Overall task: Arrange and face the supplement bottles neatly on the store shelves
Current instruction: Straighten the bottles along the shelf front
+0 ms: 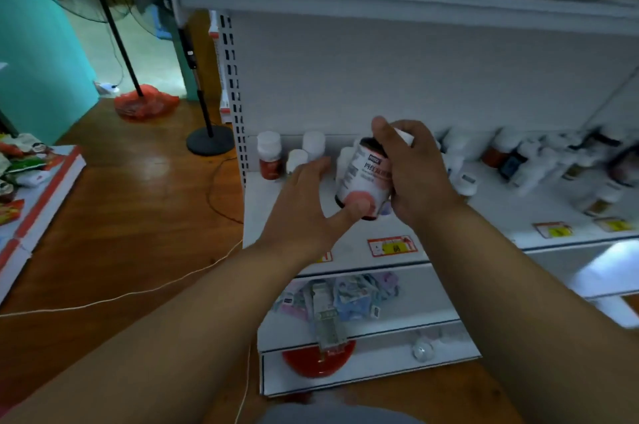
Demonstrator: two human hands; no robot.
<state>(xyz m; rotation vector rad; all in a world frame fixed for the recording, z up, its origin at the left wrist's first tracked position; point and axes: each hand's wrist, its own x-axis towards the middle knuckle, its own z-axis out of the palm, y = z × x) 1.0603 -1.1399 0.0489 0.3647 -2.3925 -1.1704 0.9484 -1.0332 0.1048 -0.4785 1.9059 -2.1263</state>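
A dark supplement bottle with a white and red label (363, 178) is held tilted above the white shelf (349, 247). My right hand (415, 171) grips it from the right side and top. My left hand (307, 212) supports it from the left, thumb pressed on the lower label. Three white-capped bottles (269, 153) stand at the shelf's back left. A blurred crowd of several bottles (539, 160) fills the shelf's right part, some lying down.
Price tags (392, 245) line the shelf's front edge. A lower shelf (397, 319) holds packets and a red bowl. Two fan stands (207, 141) and cables sit on the wooden floor to the left. A snack display (27, 178) is at far left.
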